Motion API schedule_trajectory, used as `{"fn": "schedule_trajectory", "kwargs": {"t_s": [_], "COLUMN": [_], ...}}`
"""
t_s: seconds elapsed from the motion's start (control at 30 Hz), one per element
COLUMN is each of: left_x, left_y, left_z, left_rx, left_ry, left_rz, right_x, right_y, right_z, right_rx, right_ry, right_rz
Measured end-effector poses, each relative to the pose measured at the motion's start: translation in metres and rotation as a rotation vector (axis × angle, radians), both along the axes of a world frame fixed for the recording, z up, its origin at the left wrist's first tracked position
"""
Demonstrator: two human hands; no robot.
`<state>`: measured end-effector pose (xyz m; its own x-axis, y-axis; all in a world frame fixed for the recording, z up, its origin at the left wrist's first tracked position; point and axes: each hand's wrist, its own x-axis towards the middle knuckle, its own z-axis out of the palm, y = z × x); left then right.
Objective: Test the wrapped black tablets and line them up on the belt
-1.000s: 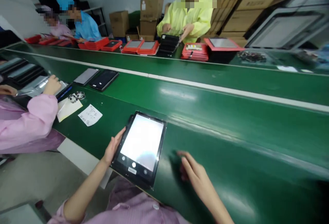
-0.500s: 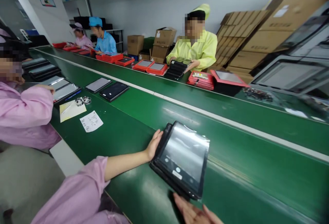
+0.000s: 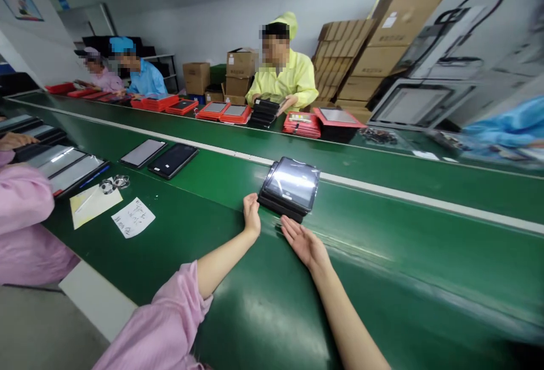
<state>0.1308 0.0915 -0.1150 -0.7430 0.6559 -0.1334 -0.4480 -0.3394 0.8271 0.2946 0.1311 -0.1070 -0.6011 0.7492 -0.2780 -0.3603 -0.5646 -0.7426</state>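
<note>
A small stack of black tablets (image 3: 293, 183), the top one with a glossy screen under clear film, lies on the green bench near the white strip. At the stack's near left corner is my left hand (image 3: 252, 217), fingers upright and slightly bent, holding nothing; whether it touches the stack I cannot tell. My right hand (image 3: 306, 242) lies just in front of the near edge, palm turned up and fingers stretched out, with nothing in it.
Two tablets (image 3: 173, 160) lie further left, near a handwritten paper slip (image 3: 133, 218), a yellowish sheet (image 3: 96, 205) and a blue pen (image 3: 94, 176). A co-worker in pink sits at left. Across the bench, a person in yellow (image 3: 283, 78) handles black cases beside red cases (image 3: 301, 125).
The tablet stack has moved away from me, up to the white strip. Both hands have reached forward behind it; my left hand has come off its left side. The view has swung right.
</note>
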Motion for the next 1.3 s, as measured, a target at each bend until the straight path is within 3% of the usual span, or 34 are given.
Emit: {"fn": "schedule_trajectory", "kwargs": {"t_s": [0.17,0.33,0.5,0.6,0.67,0.73,0.8,0.87,0.97,1.0,1.03,1.1,1.13,1.23,1.3], "left_x": [-0.004,-0.002,0.006,0.007,0.006,0.004,0.003,0.0,-0.008,-0.01,-0.012,-0.007,0.001,0.054,0.108], "left_y": [-0.001,-0.007,-0.012,-0.006,0.002,0.01,0.016,0.021,0.03,0.032,0.034,0.032,0.028,-0.001,-0.034], "left_z": [0.004,0.022,0.04,0.039,0.032,0.024,0.015,0.006,-0.005,-0.009,-0.011,-0.012,-0.011,-0.003,0.003], "left_rx": [-0.158,-0.297,-0.31,-0.283,-0.217,-0.12,-0.024,0.056,0.101,0.104,0.102,0.067,0.04,0.022,0.128], "left_ry": [0.255,0.664,1.136,1.381,1.569,1.72,1.793,1.827,1.894,1.93,1.968,2.033,2.046,2.033,2.065], "left_rz": [-0.04,-0.355,-0.754,-0.861,-0.859,-0.8,-0.749,-0.722,-0.658,-0.641,-0.621,-0.547,-0.485,-0.323,-0.345], "right_x": [0.006,-0.002,-0.011,-0.012,-0.005,0.015,0.049,0.096,0.177,0.205,0.232,0.286,0.311,0.378,0.411], "right_y": [0.004,-0.002,-0.002,-0.004,-0.008,-0.021,-0.049,-0.091,-0.165,-0.187,-0.206,-0.231,-0.237,-0.237,-0.227], "right_z": [-0.012,0.002,0.008,0.0,-0.008,-0.016,-0.022,-0.028,-0.038,-0.041,-0.045,-0.052,-0.054,-0.06,-0.065], "right_rx": [0.062,0.111,0.179,0.252,0.305,0.508,0.891,1.275,1.511,1.497,1.381,0.867,0.684,0.349,0.194], "right_ry": [-0.007,0.139,0.141,0.106,0.063,-0.044,-0.245,-0.505,-0.942,-1.054,-1.164,-1.377,-1.434,-1.519,-1.539], "right_rz": [0.019,0.162,0.017,-0.088,-0.144,-0.158,-0.24,-0.432,-0.639,-0.725,-0.852,-1.184,-1.278,-1.353,-1.312]}}
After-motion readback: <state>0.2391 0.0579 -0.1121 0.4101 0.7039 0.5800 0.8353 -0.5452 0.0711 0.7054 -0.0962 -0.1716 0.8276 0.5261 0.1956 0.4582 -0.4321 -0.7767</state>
